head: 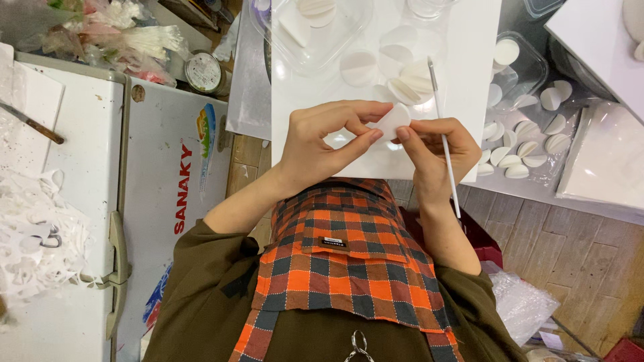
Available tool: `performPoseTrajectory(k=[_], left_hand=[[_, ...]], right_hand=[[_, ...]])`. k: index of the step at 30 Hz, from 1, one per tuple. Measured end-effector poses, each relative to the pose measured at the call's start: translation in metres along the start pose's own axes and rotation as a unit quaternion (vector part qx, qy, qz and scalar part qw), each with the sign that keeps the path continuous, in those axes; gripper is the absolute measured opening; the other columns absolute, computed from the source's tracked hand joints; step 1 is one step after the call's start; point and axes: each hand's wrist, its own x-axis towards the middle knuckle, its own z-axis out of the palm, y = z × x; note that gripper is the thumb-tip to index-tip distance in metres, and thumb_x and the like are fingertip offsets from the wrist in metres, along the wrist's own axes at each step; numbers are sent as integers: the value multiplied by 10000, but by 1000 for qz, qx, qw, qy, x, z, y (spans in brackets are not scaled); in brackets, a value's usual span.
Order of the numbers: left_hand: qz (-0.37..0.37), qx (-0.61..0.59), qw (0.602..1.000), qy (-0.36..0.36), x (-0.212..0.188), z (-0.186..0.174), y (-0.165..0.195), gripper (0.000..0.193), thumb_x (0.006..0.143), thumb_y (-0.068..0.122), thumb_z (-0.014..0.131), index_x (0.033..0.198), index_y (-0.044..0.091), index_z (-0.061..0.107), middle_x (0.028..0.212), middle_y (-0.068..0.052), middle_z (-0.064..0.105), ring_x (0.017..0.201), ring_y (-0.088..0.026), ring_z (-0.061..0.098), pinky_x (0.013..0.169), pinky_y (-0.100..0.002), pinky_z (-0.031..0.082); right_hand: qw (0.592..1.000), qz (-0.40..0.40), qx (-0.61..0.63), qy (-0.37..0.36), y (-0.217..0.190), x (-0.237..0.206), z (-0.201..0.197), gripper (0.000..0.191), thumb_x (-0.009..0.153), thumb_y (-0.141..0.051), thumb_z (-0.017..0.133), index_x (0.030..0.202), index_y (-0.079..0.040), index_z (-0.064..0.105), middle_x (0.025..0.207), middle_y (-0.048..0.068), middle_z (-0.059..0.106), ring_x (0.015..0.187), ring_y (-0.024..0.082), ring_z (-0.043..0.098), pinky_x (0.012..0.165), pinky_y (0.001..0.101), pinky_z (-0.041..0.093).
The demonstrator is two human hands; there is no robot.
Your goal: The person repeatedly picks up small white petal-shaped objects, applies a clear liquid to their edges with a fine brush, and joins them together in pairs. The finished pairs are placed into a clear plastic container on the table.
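Observation:
My left hand (322,141) and my right hand (436,147) meet over the near edge of a white board (469,80), pinching a small white folded paper piece (391,122) between thumbs and fingertips. My right hand also keeps a thin white stick (443,134) tucked along its fingers, pointing away across the board. Beyond the hands lie several white paper circles and folded pieces (402,74) on the board. An orange, blue and black checked apron (342,261) covers my lap below.
A clear plastic box (315,27) with white circles stands at the back of the board. More folded white pieces (523,147) lie in clear packaging at right. A white chest freezer (100,201) at left carries cut paper scraps (33,228), a tin (203,72) and bundled white material.

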Motion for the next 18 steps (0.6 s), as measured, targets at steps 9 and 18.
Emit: performPoseTrajectory(k=[9,18], left_hand=[[69,89,993,35,-6,18,3,78,913,66,816,940,44,747,1217,-141,743,993,-224,776,840,-279,614],[-47,-84,995,26,-7,13,-13,187,970,43,793,1142,36,721,1112,-79,772,1016,-148,777,925,-279,648]], right_hand=[[997,-55,-43,27,11,-10,-1,144,965,24,818,1014,40,684,970,145,732,855,114,686,749,213,538],[983,-149,-104,-5,10,-7,-4,150,885,67,830,971,49,708,917,177,770,675,102,628,535,183,388]])
